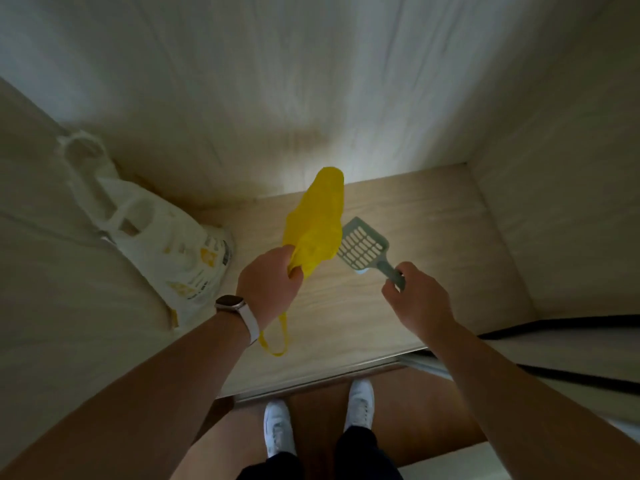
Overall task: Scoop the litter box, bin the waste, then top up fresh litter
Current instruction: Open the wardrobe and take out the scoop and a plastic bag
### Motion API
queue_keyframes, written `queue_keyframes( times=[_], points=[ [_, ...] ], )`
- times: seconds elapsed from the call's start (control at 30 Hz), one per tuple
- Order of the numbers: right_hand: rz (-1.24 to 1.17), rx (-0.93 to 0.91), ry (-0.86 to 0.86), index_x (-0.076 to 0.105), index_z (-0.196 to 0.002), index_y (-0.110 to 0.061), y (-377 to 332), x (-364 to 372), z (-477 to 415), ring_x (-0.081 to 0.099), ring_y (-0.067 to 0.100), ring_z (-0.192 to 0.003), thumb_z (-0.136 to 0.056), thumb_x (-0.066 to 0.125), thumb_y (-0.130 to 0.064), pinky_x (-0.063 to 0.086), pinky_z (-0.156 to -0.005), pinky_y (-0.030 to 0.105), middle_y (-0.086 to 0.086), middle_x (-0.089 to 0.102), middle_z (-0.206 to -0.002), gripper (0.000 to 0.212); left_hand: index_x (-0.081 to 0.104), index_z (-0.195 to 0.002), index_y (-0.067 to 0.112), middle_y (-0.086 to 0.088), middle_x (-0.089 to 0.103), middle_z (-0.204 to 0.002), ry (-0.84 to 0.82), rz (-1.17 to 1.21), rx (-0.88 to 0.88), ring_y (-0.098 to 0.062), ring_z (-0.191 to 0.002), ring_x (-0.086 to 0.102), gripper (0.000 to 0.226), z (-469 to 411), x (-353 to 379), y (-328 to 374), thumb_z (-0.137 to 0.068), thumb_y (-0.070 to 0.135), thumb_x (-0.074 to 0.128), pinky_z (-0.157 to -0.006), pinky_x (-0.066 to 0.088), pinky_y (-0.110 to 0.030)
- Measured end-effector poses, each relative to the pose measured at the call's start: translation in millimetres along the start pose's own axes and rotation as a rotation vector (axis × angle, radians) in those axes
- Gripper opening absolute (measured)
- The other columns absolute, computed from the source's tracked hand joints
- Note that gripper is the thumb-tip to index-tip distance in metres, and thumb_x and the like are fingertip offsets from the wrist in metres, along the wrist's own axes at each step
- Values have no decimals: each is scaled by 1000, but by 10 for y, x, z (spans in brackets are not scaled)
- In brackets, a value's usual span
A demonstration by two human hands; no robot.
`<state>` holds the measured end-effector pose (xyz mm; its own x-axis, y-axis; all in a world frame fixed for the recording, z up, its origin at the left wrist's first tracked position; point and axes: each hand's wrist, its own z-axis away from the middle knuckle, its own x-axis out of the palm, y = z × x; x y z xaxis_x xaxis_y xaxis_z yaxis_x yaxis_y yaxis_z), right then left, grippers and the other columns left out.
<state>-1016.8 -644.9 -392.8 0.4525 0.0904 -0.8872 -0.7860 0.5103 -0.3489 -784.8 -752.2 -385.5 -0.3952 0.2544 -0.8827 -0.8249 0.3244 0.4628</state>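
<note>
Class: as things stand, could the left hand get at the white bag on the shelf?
Probably yes: nothing lies between the left hand and the white bag beside it, but its fingers grip the yellow bag.

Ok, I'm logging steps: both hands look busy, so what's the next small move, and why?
Probably bring the grey-green slotted plastic scoop out of the wooden cupboard: the right hand holds its handle, and the left hand grips the yellow plastic bag.

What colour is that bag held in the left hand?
Bright yellow; the bag gripped by the left hand shows best in the head view.
</note>
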Motion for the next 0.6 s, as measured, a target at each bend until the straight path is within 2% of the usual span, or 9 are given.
queue_keyframes(
  times=[0.13,0.3,0.5,0.6],
  points=[
    [-16,-20,25,50,-92,-23,-268,-265,401,57,22,-69,-91,50,-35,49,-66,33,-2,58,-73,12,54,-129,13,-13,66,-98,93,40,4,-35,-89,62,41,268,-450,85,-91,27,57,-59,34,-32],
    [-52,-87,52,52,-94,-24,-576,-545,872,57,17,-66,-92,51,-35,51,-66,34,-5,58,-72,12,43,-141,24,-5,59,-74,183,94,-58,-27,-64,55,53,768,-952,60,-90,27,58,-51,37,-32],
    [-2,-222,2,52,-96,-25,-821,-650,1109,56,10,-65,-94,51,-35,47,-60,30,-6,58,-73,10,33,-148,25,2,49,-60,191,82,-162,-18,-52,49,60,1314,-1178,-174,-93,32,56,-44,29,-31],
    [35,-319,-47,54,-96,-24,-870,-629,1139,56,11,-63,-93,51,-34,48,-60,30,-5,58,-71,10,32,-149,25,3,48,-60,202,104,-258,-19,-54,50,60,1555,-1196,-220,-94,32,55,-48,35,-34]
  ],
)
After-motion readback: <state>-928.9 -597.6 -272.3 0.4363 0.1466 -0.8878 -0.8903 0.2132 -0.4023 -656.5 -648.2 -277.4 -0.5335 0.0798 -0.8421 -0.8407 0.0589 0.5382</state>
